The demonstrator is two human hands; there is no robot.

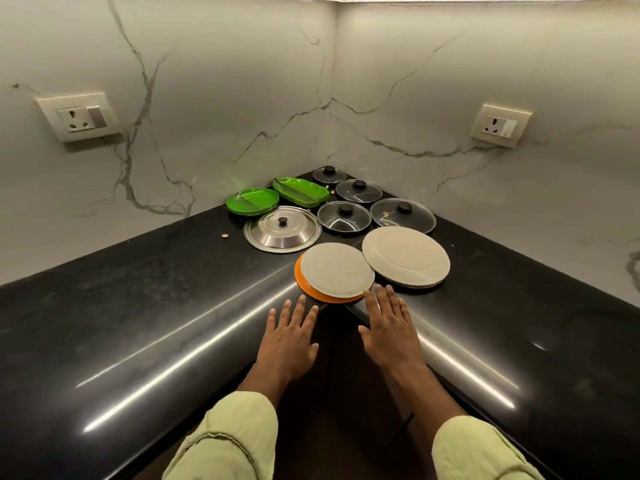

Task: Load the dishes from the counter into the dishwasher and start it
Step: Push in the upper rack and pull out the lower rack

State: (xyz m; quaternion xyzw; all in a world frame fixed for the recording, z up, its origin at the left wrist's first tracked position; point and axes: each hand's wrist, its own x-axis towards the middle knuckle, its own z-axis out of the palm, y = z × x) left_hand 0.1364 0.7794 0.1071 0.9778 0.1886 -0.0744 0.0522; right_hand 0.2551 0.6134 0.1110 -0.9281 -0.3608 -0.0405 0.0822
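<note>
Wrapping round the corner under both hands, the black stone counter (138, 306) carries all the dishes. A stack of large beige plates (405, 259) lies just beyond the right hand (389, 327), slightly to its right. The steel lid (270, 233) sits farther out, ahead of the left hand (289, 337). Between the two hands and just past their fingertips, a smaller beige plate (336, 268) rests on an orange plate (323, 296), whose rim shows on the near left side. Four glass lids (344, 218) with black knobs lie beyond the beige plates, toward the corner. Farthest from the left hand are the round green plates (252, 201) and, beside them, the leaf-shaped green plates (300, 192).

Both hands are held palm down with fingers straight and spread, gripping nothing. The right index fingertip reaches the edge of the smaller beige plate; whether it touches is unclear. The left hand is near the orange plate but apart from it. A small crumb (225, 235) lies left of the steel lid.
</note>
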